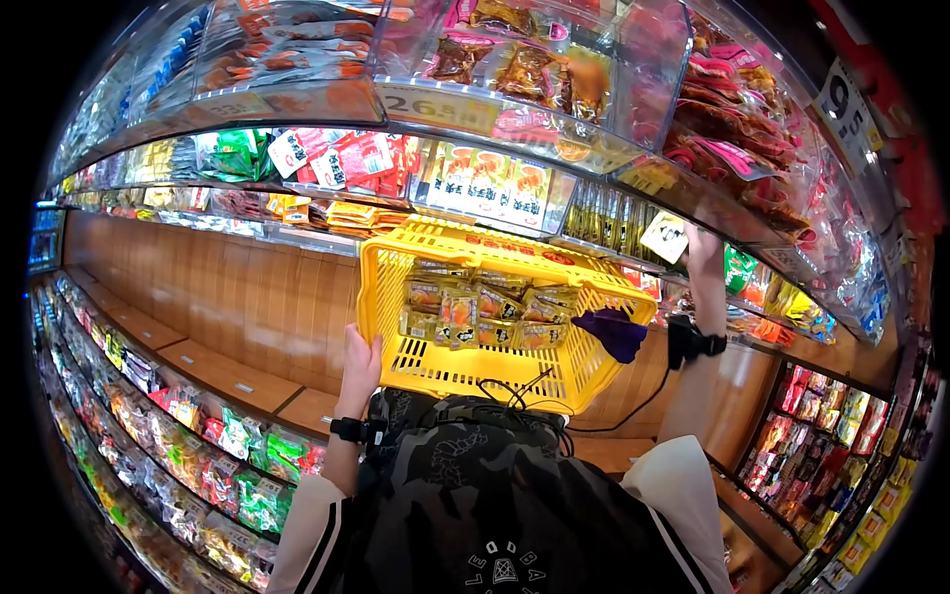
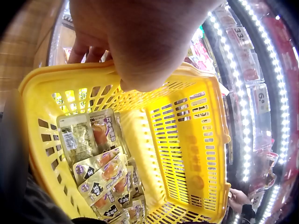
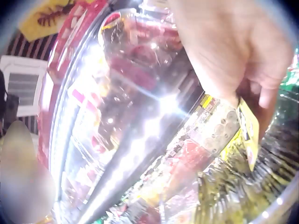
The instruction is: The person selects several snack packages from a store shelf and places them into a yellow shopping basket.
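Note:
My left hand (image 1: 361,358) grips the left rim of a yellow basket (image 1: 371,297); in the left wrist view that hand (image 2: 135,42) lies over the basket's rim (image 2: 56,74). Several gold packets (image 1: 460,307) lie inside, at the basket's left and middle. A dark purple cloth (image 1: 614,334) hangs over its right end. Up at the shelf, my right hand (image 1: 705,259) holds a small yellow and white packet (image 1: 664,237). In the right wrist view this packet (image 3: 249,133) is pinched by the right hand (image 3: 238,51), above a row of upright gold packets (image 3: 224,191).
Shelves of bagged goods rise above the basket, with a price label (image 1: 440,107) on the upper edge. Lower left, tiered racks (image 1: 218,426) hold colourful packets. A brown wooden panel (image 1: 218,267) stands behind the basket. More packets hang at the right (image 1: 811,426).

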Tool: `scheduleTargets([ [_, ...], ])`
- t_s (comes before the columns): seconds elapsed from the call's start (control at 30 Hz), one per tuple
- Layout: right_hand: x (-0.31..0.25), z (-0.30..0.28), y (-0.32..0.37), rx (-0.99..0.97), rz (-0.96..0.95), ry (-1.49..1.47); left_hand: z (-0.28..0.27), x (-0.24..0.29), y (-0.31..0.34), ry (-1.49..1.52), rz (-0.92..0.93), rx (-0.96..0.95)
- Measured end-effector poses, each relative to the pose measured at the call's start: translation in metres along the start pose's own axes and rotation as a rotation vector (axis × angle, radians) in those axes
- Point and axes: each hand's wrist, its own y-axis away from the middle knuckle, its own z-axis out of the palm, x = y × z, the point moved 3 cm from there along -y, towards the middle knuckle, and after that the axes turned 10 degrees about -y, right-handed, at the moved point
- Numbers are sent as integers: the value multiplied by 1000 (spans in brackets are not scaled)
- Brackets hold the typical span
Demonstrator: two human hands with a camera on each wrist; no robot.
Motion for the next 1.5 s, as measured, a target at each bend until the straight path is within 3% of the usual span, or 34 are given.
scheduleTargets([
  [0.03,12,7,-18,31,-180,494,0,0,0,-7,-9,-19],
  [0.07,17,17,-25,28,-183,494,1,-2,1,-6,-12,-16],
  [0.17,27,33,-43,463,-685,604,5,-6,0,158,-48,-25],
  [0.2,34,35,-56,461,-689,603,6,-7,1,176,-51,-31],
  [0.27,52,42,-80,268,-353,846,7,-9,2,194,-59,-37],
  [0.3,57,49,-83,266,-355,846,8,-10,2,189,-55,-33],
  [0.47,71,65,-80,335,-593,309,6,-8,2,166,-116,-73],
  [0.5,71,63,-82,129,-423,547,5,-7,2,172,-108,-75],
  [0.53,72,67,-81,100,-394,498,4,-7,3,177,-101,-76],
  [0.63,201,101,-168,92,-570,5,3,-5,2,181,-98,-67],
  [0.67,200,101,-167,91,-569,4,4,-6,2,180,-99,-68],
  [0.73,185,97,-157,27,-424,407,6,-8,2,164,-80,-69],
  [0.77,176,90,-149,-17,-245,415,6,-7,2,163,-79,-71],
  [0.87,42,55,-78,-143,-19,385,5,-6,2,140,-79,-60],
  [0.9,35,54,-78,-143,-11,411,5,-7,2,139,-77,-57],
  [1.5,154,66,-163,-33,-379,315,6,-7,1,156,-55,-33],
])
